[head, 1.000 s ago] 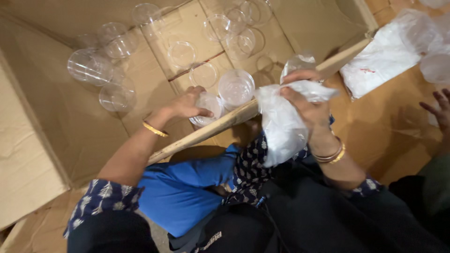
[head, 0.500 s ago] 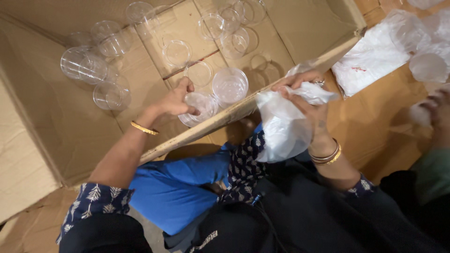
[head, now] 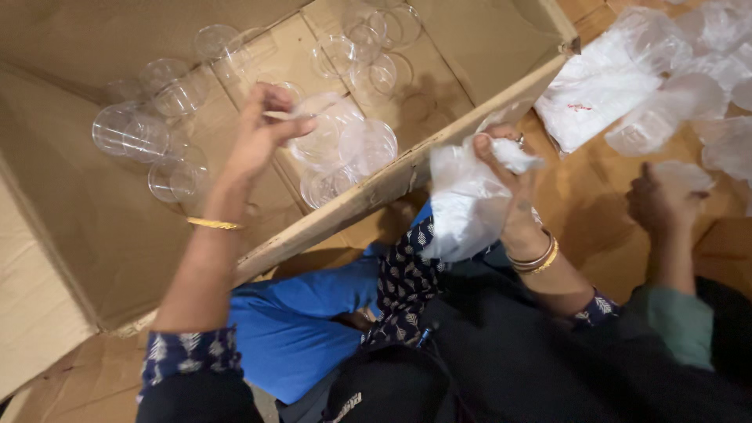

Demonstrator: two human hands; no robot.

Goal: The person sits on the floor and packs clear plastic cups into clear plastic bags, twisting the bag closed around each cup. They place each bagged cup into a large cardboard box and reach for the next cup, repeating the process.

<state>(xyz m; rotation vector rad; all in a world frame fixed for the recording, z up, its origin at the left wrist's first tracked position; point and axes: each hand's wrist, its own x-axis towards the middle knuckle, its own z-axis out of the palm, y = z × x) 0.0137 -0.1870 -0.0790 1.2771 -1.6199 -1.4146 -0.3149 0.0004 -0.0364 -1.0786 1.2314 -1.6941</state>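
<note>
Head view. I took the big cardboard box point(head: 94, 258) as my landmark. The left hand point(head: 262, 133) was inside the box, above its floor, fingers pinched on the rim of a clear plastic cup point(head: 317, 133). Half a second earlier that hand sat lower, close to the near box wall, resting on a cup there; it had since lifted and moved deeper in. Loose clear cups point(head: 129, 133) lay scattered over the box floor, some toward the far corner, some just inside the near wall.

The right hand point(head: 513, 196) was outside the box, just past its near wall, closed around a crumpled white plastic bag point(head: 462, 204); its grip looked unchanged from before, though it had shifted a little farther from the wall.

Farther from the box, another person's hand point(head: 658, 200) rested on the brown surface near bagged cups point(head: 650, 78); in the earlier picture it was barely in view.
</note>
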